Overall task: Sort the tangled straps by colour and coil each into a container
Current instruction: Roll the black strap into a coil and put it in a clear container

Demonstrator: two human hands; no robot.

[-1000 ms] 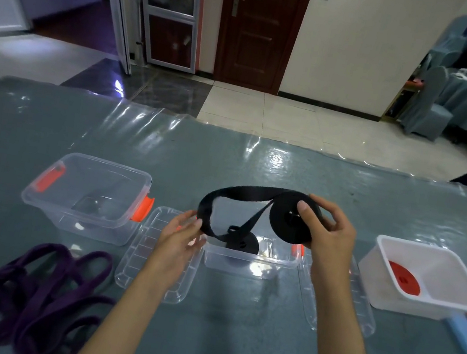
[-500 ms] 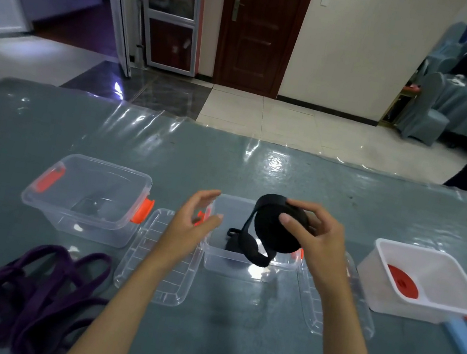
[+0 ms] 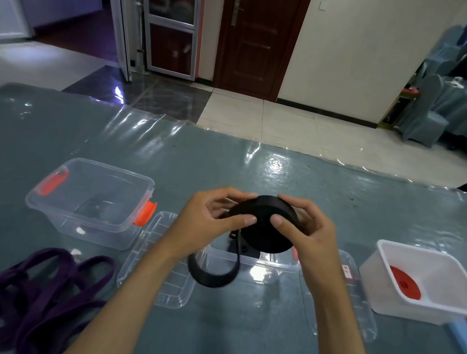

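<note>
Both hands grip a black coil [image 3: 265, 227]: left hand [image 3: 205, 225] and right hand [image 3: 307, 236] have thumbs on its near face, fingers [image 3: 230, 196] curled over the top. A loose loop [image 3: 210, 274] hangs below the fingers, over a clear box [image 3: 251, 265].

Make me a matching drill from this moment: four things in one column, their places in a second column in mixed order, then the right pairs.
Things
1. black strap
2. purple strap
3. red strap
4. left clear container

Places
A. coiled in the white tub
B. loose on the table, near left
C. held in both hands, tail hanging
D. no strap inside

Pairs: 1-C, 2-B, 3-A, 4-D
</note>
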